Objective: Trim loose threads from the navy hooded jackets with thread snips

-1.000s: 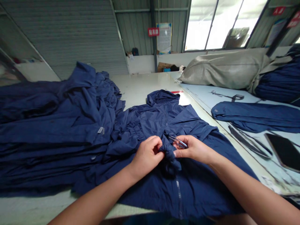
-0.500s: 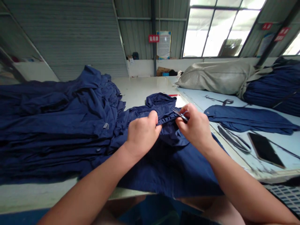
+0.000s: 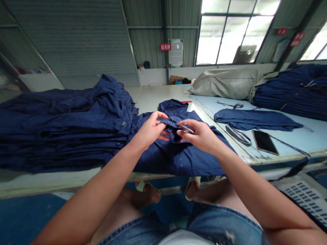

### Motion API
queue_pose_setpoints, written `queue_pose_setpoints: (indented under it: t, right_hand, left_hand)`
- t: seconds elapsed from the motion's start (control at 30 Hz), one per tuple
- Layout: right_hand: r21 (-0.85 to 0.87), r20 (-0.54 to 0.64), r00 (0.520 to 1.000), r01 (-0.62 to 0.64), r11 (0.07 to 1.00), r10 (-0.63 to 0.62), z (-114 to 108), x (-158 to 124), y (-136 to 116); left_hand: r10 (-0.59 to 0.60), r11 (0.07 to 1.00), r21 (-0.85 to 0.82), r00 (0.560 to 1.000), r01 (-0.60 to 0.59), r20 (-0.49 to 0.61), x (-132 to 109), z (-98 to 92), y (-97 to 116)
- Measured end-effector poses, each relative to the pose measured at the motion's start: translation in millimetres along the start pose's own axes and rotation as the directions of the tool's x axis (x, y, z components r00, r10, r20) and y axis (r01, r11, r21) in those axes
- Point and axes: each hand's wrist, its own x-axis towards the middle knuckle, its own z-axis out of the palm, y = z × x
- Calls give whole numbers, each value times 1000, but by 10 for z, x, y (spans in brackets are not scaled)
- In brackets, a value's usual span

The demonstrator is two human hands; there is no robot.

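Note:
A navy garment [image 3: 189, 160] lies over the table's front edge, with its gathered band between my two hands. My left hand [image 3: 150, 131] pinches the gathered band at its left side, thumb and forefinger on the cloth, other fingers partly spread under it. In my right hand [image 3: 198, 134] is a small pair of metal scissors [image 3: 186, 128], pointing left at the band. Whether the blades are parted is too small to tell.
A tall pile of navy garments [image 3: 63, 126] stands at the left. Right of the garment lie folded navy cloth [image 3: 255, 119], straps [image 3: 237, 135] and a phone [image 3: 265, 142]. Behind are a grey sack [image 3: 224, 83] and a navy bundle [image 3: 293, 90]. A white basket [image 3: 304, 197] stands low at the right.
The view has tilted down, showing legs and feet. My left hand has loosened from a tight fist into a lighter pinch, and the band between my hands is less stretched.

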Motion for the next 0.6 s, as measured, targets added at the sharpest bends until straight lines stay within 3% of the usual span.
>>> queue_pose_setpoints:
  t: [0.17, 0.3, 0.5, 0.6]
  right_hand:
    - [-50, 36, 996, -75, 996, 77, 164, -483, 181]
    - [-163, 32, 990, -127, 978, 134, 127, -676, 230]
    - [-402, -108, 975, -220, 889, 192, -63, -569, 449]
    - [-475, -132, 963, -269, 838, 235, -103, -449, 647]
  left_hand:
    - [-38, 998, -42, 999, 39, 24, -263, 195, -332]
    - [-48, 996, -76, 999, 49, 21, -319, 241, -526]
    - [-78, 995, -78, 985, 66, -152, -261, -30, -807]
    - [-113, 993, -47, 978, 106, -174, -238, -165, -906]
